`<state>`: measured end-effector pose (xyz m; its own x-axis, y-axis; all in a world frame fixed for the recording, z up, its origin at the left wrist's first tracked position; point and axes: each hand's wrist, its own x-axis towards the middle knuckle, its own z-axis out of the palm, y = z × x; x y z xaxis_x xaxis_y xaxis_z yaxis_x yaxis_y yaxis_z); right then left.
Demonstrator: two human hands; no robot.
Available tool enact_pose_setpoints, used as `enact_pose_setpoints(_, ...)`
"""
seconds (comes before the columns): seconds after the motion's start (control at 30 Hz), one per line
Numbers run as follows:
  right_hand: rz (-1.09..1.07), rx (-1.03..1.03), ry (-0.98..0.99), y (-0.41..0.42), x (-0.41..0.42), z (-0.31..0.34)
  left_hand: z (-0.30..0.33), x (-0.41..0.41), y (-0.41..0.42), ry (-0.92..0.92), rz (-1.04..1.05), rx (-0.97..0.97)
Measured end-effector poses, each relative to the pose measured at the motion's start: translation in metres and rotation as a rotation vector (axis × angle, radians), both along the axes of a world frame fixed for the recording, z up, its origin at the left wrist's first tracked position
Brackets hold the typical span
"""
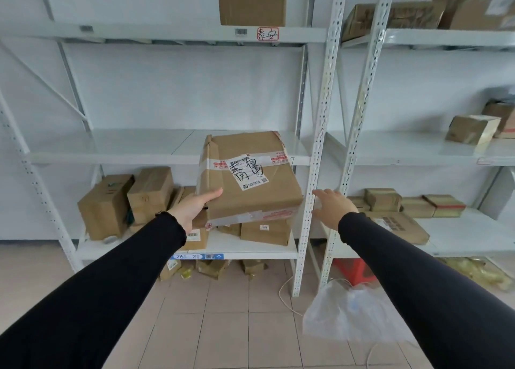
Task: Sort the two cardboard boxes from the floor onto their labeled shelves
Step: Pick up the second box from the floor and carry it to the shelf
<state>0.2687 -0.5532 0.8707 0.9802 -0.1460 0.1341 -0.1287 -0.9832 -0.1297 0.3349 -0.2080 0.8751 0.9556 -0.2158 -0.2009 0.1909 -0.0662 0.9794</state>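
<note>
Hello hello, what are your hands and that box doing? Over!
Left hand holding cardboard box up near middle shelf. Right hand open, empty. Shelf post close beside box.

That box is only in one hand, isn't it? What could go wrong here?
Yes. The left hand alone has a grip on one corner of the tilted cardboard box, so it might slip or tip. The right hand is open beside the shelf post, not supporting it; the box could knock that post.

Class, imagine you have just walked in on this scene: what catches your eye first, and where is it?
First, the cardboard box with black handwriting, held up by the left hand before the middle shelf. Next, the right hand, open and empty by the white upright. Then the red-marked shelf label, top centre.
</note>
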Motion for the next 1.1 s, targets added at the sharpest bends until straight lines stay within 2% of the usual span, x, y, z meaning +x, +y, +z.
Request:
enact_pose_setpoints(0.23, -0.011, -0.012, 0.001, 0.021, 0.103, -0.003, -0.013, 0.118, 0.016, 0.027, -0.022, -0.022)
enact_pose_setpoints(0.53, 0.027, 0.007, -0.043, 0.069, 0.235, 0.008, 0.016, 0.251, 0.038, -0.005, -0.028, 0.021)
enact_pose_setpoints(0.93, -0.039, -0.011, -0.06, -0.008, 0.376, 0.002, 0.007, 0.402, -0.045, -0.013, -0.089, 0.067)
enact_pose_setpoints(1.1, -0.058, -0.005, -0.032, -0.034, 0.422, -0.003, -0.004, 0.462, -0.069, 0.048, -0.091, 0.085)
